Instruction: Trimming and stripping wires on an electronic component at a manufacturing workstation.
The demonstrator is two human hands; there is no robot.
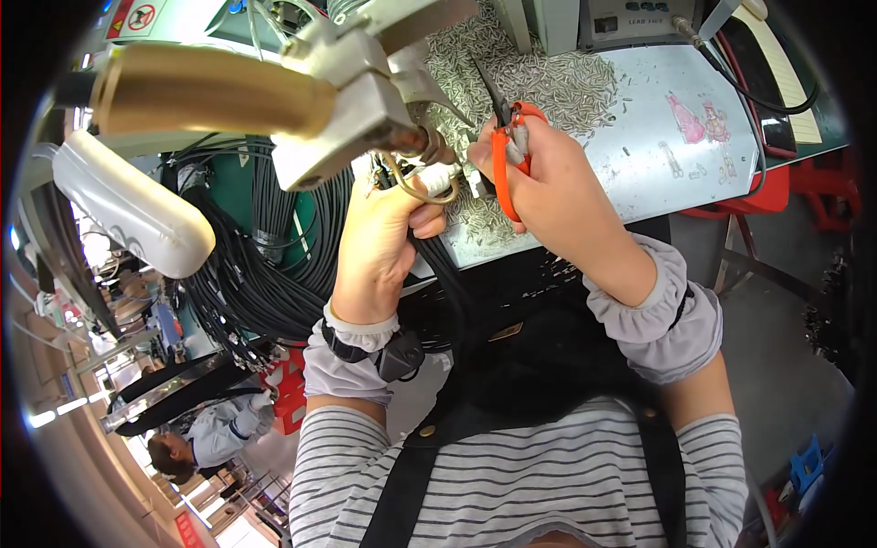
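Near the bench's front edge, my left hand [379, 237] is closed around black cable [443, 265], which hangs from below its fingers. Something white covers the thumb tip, beside a bent metal loop [438, 194] under the machine head. My right hand [557, 183] grips orange-handled pliers [501, 169], their thin dark jaws pointing up and away. Its fingertips come close to the left thumb; the small piece between the hands is too hidden to name. Behind and below both hands lie many small metal pins [566, 87], heaped on the light metal bench top [658, 183].
A machine arm with a brass cylinder [210, 91] hangs over the left side. A white rounded housing [132, 205] stands farther left, near coiled black cables [265, 283]. A control box [639, 23] is at the back. Another person [206, 434] sits at lower left. Red stools [767, 192] stand right.
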